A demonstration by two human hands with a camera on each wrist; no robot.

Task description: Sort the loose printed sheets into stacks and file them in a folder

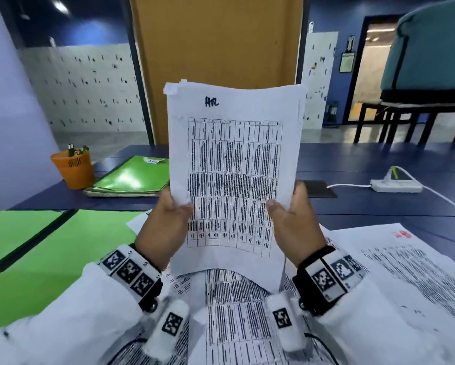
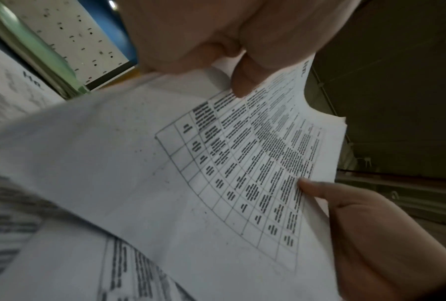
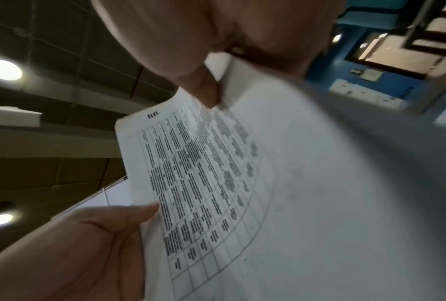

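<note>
Both hands raise a thin sheaf of printed sheets (image 1: 234, 164) upright above the bench (image 1: 379, 159). Left hand (image 1: 165, 222) and right hand (image 1: 294, 219) pinch its side edges, thumbs in front, fingers (image 1: 300, 191) apparently curled behind. Light, limp paper bows between the grips; it is best held low at both edges.

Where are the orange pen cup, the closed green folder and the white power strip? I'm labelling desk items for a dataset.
orange pen cup (image 1: 73, 172), head view, on its front wall.
closed green folder (image 1: 132, 176), head view, on the glossy top cover.
white power strip (image 1: 396, 185), head view, on the middle of its casing.
</note>
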